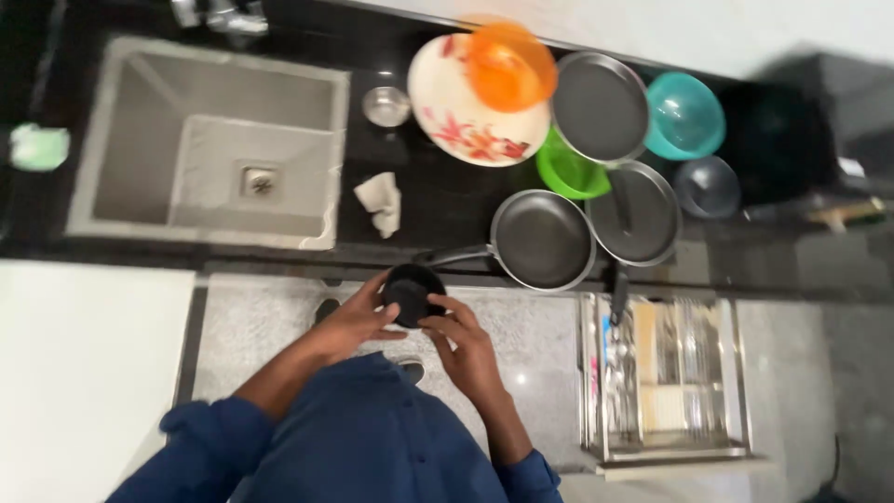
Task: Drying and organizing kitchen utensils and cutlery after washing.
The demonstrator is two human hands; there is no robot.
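Held out in front of the body, just off the front edge of the black counter (438,200): a small black bowl (411,293), round, so without any long axis; mouth apparently turned toward the counter and slightly up, though too dark to be sure. Left hand (358,319) curled about the bowl's left side, fingers half closed against its rim. Right hand (466,346) gripping the lower right of the bowl, thumb and fingertips pressed on its edge. Bowl's underside hidden behind both hands.

From the counter's left end: steel sink (212,140), small steel cup (386,105), crumpled white cloth (380,202), flowered plate (470,116) under an orange bowl (510,65). Nearer the front edge, a dark frying pan (543,239), handle pointing left toward the bowl. Farther right, a green bowl (568,172) half covered by two more pans, and a teal bowl (686,114). Below, an open cutlery drawer (666,377), contents blurred.
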